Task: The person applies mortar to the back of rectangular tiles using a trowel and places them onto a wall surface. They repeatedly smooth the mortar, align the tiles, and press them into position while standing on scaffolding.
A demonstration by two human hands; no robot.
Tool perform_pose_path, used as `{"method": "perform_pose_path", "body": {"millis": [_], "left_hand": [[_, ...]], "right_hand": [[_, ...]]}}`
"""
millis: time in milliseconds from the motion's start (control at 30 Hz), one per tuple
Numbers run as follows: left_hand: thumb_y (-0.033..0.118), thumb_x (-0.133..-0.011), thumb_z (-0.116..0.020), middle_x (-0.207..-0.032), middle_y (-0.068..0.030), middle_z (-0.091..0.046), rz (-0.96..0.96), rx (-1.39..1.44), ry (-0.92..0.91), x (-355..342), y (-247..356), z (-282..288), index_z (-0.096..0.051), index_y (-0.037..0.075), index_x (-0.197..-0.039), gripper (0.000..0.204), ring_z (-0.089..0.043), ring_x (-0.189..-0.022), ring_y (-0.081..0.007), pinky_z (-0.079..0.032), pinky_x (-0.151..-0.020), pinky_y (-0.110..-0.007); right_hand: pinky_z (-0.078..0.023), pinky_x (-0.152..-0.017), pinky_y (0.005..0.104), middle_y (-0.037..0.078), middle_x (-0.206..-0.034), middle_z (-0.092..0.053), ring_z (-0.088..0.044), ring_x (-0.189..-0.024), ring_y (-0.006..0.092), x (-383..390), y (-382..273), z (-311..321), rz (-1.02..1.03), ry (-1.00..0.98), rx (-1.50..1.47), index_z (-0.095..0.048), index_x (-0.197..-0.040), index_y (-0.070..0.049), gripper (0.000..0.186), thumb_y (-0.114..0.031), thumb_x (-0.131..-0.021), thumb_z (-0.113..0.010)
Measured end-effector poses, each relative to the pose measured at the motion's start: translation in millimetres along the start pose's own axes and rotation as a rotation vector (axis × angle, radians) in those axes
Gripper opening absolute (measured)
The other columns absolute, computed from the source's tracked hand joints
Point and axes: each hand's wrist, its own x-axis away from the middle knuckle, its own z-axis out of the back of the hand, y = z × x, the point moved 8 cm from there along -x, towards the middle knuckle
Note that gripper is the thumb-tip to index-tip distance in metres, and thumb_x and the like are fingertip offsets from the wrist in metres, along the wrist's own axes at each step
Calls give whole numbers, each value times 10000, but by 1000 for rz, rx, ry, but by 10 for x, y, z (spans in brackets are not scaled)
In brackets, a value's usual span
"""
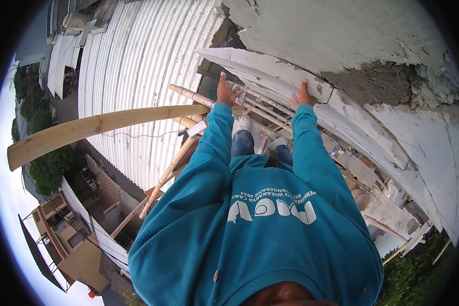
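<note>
My left hand (pixel 228 92) is raised with its fingers apart, close to where several bamboo poles meet. A thick bamboo pole (pixel 107 121) runs in from the left and ends beside my left wrist. Over the edge of a pale grey ledge (pixel 270 69) on the wall is my right hand (pixel 303 96), fingers spread; whether it touches the ledge I cannot tell. Neither hand has anything in it. Above the right hand, rough wet-looking mortar (pixel 377 84) covers a patch of the grey wall (pixel 341 30). Teal sleeves cover both my arms.
I stand high up on bamboo scaffolding (pixel 268 116), my shoes below my hands. A white corrugated roof (pixel 137 61) spreads at the left. A thinner bamboo pole (pixel 163 178) slants down beside my left arm. Boards and rubble (pixel 364 163) lie far below at the right.
</note>
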Motion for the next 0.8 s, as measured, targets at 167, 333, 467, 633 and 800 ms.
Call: {"method": "perform_pose_path", "body": {"millis": [167, 333, 467, 633, 800], "left_hand": [[664, -844, -415, -1536, -151, -70, 64, 227, 325, -143, -284, 783, -81, 170, -1481, 872, -142, -1389, -398, -150, -1038, -678], [675, -846, -358, -1541, -133, -52, 85, 354, 461, -473, -682, 806, -71, 118, -1480, 891, -132, -1394, -377, -118, -1079, -624], [700, -830, -328, -1544, -86, -123, 203, 515, 556, -906, -1187, 645, -166, 151, -1479, 865, -165, -1395, -327, -146, -1071, -617], [764, -793, -284, -1483, -100, -283, 152, 804, 377, -1603, -1197, -394, -280, 125, -1444, 913, -315, -1322, -339, -257, -1082, -481], [728, -846, -196, -1410, -90, -420, 13, 784, 102, -1633, -1081, -645, -386, 158, -1396, 815, -401, -1266, -339, -299, -1066, -482]], "right_hand": [[-537, -826, 584, 295, -1301, -391, -525, -1083, 471, 50, 42, -2, -40, -20, 10, -78, -1327, 28, 1032, -427, -717, -775], [-527, -831, 561, 309, -1340, -372, -503, -1129, 458, 185, -35, 7, 2, -66, 68, -200, -1368, 48, 987, -490, -740, -737], [-515, -861, 549, 292, -1358, -362, -475, -1172, 444, 180, -65, 106, 21, -73, 107, -242, -1417, -22, 938, -530, -768, -690], [-507, -886, 528, 289, -1374, -343, -467, -1190, 428, 289, -60, -111, 13, -103, 140, -217, -1433, -68, 925, -546, -782, -667], [-475, -917, 550, 280, -1409, -301, -444, -1218, 429, 280, -39, 70, 36, -110, 172, -162, -1457, -116, 936, -575, -793, -636]]}}
